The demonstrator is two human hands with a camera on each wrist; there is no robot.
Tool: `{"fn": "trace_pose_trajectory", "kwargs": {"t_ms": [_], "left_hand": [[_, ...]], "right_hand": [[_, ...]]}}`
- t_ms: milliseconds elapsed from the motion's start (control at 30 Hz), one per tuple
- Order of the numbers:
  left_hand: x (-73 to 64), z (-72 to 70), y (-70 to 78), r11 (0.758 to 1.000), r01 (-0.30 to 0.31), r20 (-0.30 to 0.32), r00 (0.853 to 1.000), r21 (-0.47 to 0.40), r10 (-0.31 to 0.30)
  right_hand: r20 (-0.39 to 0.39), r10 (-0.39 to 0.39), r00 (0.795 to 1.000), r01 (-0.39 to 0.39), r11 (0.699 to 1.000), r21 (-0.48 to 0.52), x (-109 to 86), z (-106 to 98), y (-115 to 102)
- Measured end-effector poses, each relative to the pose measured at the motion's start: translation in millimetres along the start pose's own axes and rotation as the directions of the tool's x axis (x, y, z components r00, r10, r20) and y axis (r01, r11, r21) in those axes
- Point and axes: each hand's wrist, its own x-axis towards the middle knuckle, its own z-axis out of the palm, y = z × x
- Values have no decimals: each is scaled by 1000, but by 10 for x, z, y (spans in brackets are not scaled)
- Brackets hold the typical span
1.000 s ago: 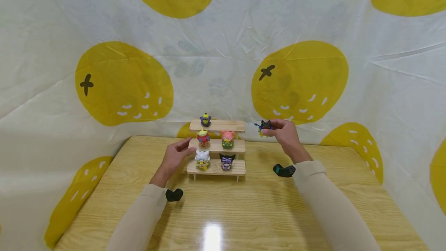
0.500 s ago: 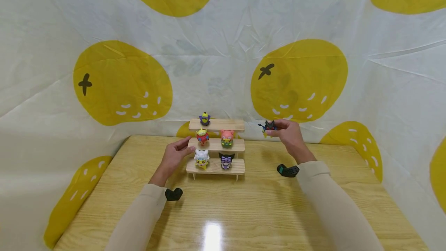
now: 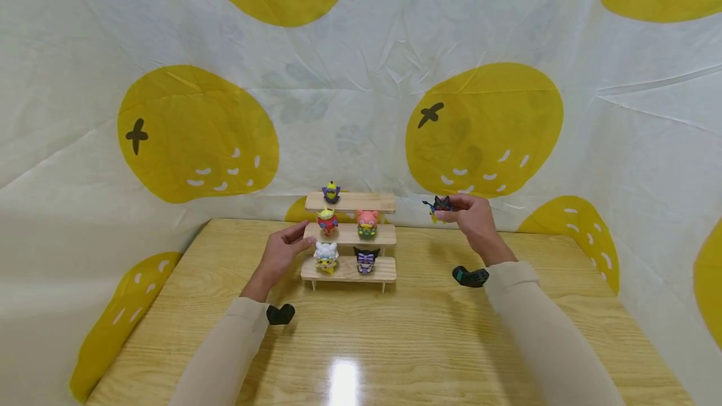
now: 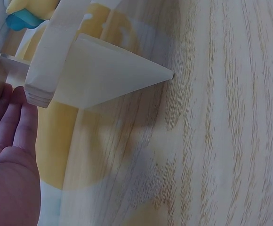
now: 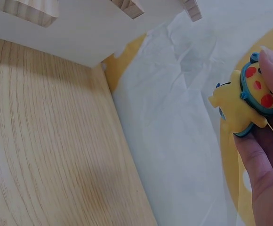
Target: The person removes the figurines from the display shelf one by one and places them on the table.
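Note:
Beside a three-tier wooden display stand (image 3: 351,237), my left hand (image 3: 280,257) holds the left end of the middle shelf, thumb in front and fingers behind. The left wrist view shows those fingers (image 4: 21,122) straight against the shelf end. My right hand (image 3: 474,224) pinches a small yellow figurine (image 5: 242,103) in a dark blue and black hooded costume, held in the air right of the stand. Its dark hood with pointed ears faces the head camera; the right wrist view shows its yellow face with red cheeks.
A yellow figurine in a purple cape (image 3: 331,193) stands top left. On the middle shelf are a red-costumed figurine (image 3: 327,222) and a pink-hooded one (image 3: 367,224); below, a white-hooded one (image 3: 326,258) and a black-eared one (image 3: 366,260). Patterned cloth (image 3: 350,80) hangs behind the wooden table (image 3: 395,343).
My right hand has moved a little to the right, away from the stand, with the figurine in it. My left hand keeps its place at the shelf.

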Motion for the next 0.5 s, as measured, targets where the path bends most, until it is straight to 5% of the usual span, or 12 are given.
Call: {"fn": "trace_pose_trajectory", "kwargs": {"t_ms": [500], "left_hand": [[7, 44, 25, 1000, 10, 9, 1000, -20, -10]], "right_hand": [[17, 11, 1000, -11, 1000, -13, -32, -135, 59]]}}
